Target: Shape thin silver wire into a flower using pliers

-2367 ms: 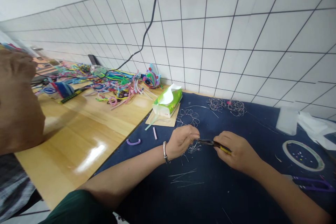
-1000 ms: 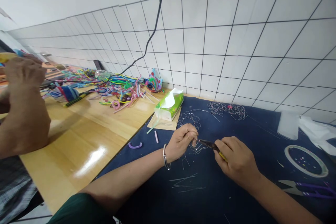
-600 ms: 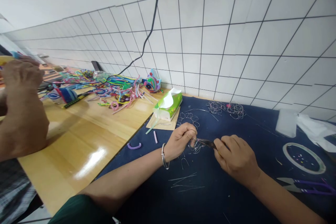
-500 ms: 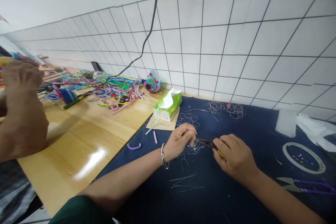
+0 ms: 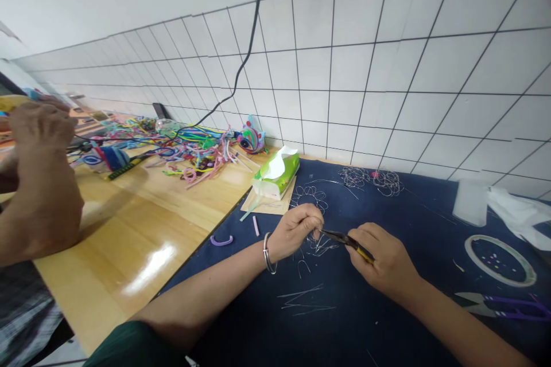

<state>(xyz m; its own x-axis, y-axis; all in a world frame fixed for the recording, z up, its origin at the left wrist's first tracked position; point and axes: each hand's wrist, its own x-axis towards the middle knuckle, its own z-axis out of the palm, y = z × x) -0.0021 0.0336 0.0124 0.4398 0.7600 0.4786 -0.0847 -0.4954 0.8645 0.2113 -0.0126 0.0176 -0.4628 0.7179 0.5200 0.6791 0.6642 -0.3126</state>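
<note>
My left hand (image 5: 297,230), with a silver bangle at the wrist, pinches a thin piece of wire that is mostly hidden by the fingers. Wrapped round the yellow-and-black handles of the pliers (image 5: 340,237) is my right hand (image 5: 383,252). The pliers' narrow jaws reach to my left fingertips; whether they grip the wire is too small to tell. Below and behind the jaws lies a bunch of bent silver wires (image 5: 321,245). A wire flower shape (image 5: 310,198) rests just beyond my left hand. Several straight wire pieces (image 5: 305,301) lie nearer me on the dark blue cloth.
A green tissue pack (image 5: 278,175) stands near the wall. Looped wire shapes (image 5: 370,179) lie at the back. On the right are a shallow round dish (image 5: 473,266) with beads and purple-handled scissors (image 5: 503,305). Another person's arm (image 5: 43,183) leans on the wooden table at left.
The pliers have turned slightly in my right hand, so more of the yellow handle shows. My left hand keeps its pinch in nearly the same place. The view has shifted a little.
</note>
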